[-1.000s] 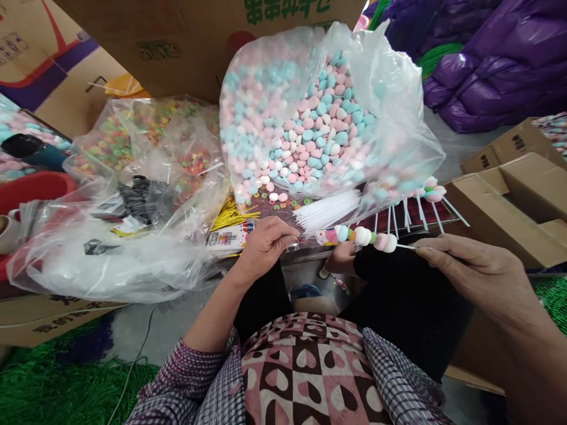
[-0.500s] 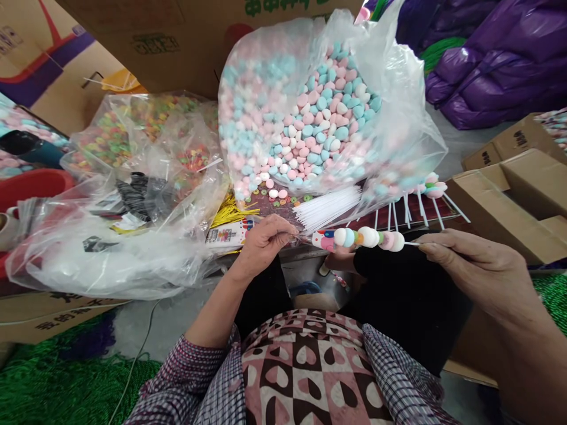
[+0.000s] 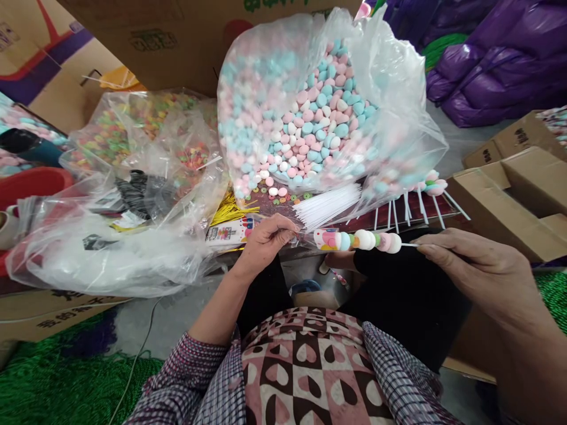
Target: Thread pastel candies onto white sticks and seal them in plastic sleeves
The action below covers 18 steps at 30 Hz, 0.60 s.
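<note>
My right hand (image 3: 469, 260) pinches the bare end of a white stick threaded with soft pink, white and blue candies and green and orange rings, a candy skewer (image 3: 365, 239). The skewer lies level across my lap, pointing left. Its left tip sits inside a clear printed plastic sleeve (image 3: 325, 238). The closed fingertips of my left hand (image 3: 268, 239) grip the sleeve's far end. Behind my hands, a bundle of white sticks (image 3: 330, 205) lies on the table beside a few loose candy rings (image 3: 283, 199).
A large clear bag of pastel candies (image 3: 310, 127) stands behind the sticks. To the left are a bag of coloured rings (image 3: 124, 130), yellow ties (image 3: 228, 209) and printed sleeves (image 3: 228, 233). Finished-looking skewers (image 3: 436, 188) lie at the right, near an open cardboard box (image 3: 518, 195).
The sleeve now covers more of the skewer's left tip, over the end candy. My right hand has shifted very slightly left, while my left hand stays almost in place.
</note>
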### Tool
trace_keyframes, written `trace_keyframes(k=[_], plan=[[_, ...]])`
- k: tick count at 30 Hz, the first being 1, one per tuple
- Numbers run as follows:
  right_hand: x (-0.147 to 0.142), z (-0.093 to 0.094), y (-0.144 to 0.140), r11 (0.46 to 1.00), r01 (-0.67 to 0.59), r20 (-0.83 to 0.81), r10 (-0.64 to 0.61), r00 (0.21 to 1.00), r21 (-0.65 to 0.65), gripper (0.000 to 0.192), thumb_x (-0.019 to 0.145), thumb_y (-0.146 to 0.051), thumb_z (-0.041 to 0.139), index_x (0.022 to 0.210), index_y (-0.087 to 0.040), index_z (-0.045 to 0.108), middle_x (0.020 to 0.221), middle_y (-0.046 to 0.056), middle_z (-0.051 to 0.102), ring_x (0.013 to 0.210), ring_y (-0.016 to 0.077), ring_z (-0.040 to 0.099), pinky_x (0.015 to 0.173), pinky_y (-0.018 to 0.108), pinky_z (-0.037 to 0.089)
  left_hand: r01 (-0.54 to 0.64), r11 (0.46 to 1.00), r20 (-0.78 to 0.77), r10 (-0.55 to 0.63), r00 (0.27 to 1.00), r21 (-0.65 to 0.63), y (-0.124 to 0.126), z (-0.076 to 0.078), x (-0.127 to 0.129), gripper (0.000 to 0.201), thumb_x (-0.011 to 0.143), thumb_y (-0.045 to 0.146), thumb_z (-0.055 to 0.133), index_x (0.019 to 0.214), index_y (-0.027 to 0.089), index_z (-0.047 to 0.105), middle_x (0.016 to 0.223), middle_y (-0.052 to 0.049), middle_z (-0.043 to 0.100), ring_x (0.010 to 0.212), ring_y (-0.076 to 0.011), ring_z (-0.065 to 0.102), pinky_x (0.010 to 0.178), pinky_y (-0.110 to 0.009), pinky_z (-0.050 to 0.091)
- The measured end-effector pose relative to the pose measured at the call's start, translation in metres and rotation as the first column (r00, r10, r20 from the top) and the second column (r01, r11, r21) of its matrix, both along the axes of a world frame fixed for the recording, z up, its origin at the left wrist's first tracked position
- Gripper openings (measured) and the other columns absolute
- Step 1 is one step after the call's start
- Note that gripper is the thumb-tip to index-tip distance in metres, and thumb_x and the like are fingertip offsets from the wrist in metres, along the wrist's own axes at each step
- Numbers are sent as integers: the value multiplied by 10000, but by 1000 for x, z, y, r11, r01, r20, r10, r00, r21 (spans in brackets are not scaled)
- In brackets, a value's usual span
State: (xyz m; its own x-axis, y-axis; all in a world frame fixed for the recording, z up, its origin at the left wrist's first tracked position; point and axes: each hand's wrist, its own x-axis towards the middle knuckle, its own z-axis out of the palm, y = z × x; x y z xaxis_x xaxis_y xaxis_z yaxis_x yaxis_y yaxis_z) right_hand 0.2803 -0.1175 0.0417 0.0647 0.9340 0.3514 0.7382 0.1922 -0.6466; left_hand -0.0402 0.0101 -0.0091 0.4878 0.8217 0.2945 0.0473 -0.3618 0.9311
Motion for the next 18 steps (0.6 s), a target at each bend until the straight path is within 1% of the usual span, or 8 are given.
trace_keyframes(k=[3, 6, 10, 12, 14, 15, 18], plan=[[-2, 2, 1, 1000, -12, 58, 11, 998, 20, 72, 867, -279, 653, 881, -271, 723, 812, -17, 712, 703, 122, 650, 652, 247, 490, 5, 999, -22, -4, 1000, 44, 1, 1, 1, 127, 896, 325, 611, 881, 218, 677, 862, -41, 684, 898, -182, 643, 825, -347, 494], [-4, 2, 1, 1000, 10, 62, -11, 998, 18, 98, 865, -320, 645, 861, -252, 716, 802, -4, 716, 697, 133, 653, 644, 250, 495, 11, 996, -37, -8, 999, 92, 1, 2, 3, 116, 897, 304, 609, 876, 213, 678, 854, -39, 689, 869, -172, 647, 802, -332, 491], [-9, -3, 1, 996, -16, 66, 21, 998, -85, 169, 858, -362, 633, 821, -237, 740, 769, 7, 742, 662, 147, 672, 618, 244, 513, 0, 990, -68, 9, 998, 139, 0, 4, 4, 115, 901, 296, 604, 871, 214, 678, 840, -34, 695, 829, -162, 639, 782, -325, 476], [-12, -7, 2, 993, 0, 51, 6, 999, -120, 219, 854, -390, 627, 805, -218, 753, 765, 27, 754, 656, 161, 683, 618, 250, 524, 8, 988, -94, 6, 996, 152, 0, 6, 5, 125, 900, 305, 603, 864, 212, 678, 834, -38, 699, 826, -167, 637, 779, -330, 472], [-16, -10, 2, 989, 21, 28, -17, 999, -149, 281, 854, -433, 614, 795, -199, 757, 729, 40, 750, 607, 162, 667, 576, 252, 513, 29, 987, -112, -11, 994, 161, 0, 8, 5, 137, 902, 310, 598, 857, 208, 678, 831, -43, 701, 834, -173, 638, 778, -333, 470], [-18, -11, 3, 985, 15, 14, -13, 1000, -174, 310, 859, -454, 602, 796, -194, 756, 707, 41, 742, 574, 156, 649, 545, 249, 498, 35, 986, -121, -15, 993, 165, 0, 8, 5, 143, 905, 310, 592, 853, 208, 678, 828, -43, 701, 837, -175, 638, 779, -333, 469], [-26, -16, 2, 964, -68, -42, 60, 997, -256, 362, 893, -487, 550, 805, -195, 745, 664, 29, 711, 509, 128, 584, 478, 232, 441, 45, 984, -150, -19, 988, 175, 0, 11, 4, 144, 905, 301, 587, 843, 209, 678, 817, -40, 698, 821, -174, 630, 774, -333, 458]])
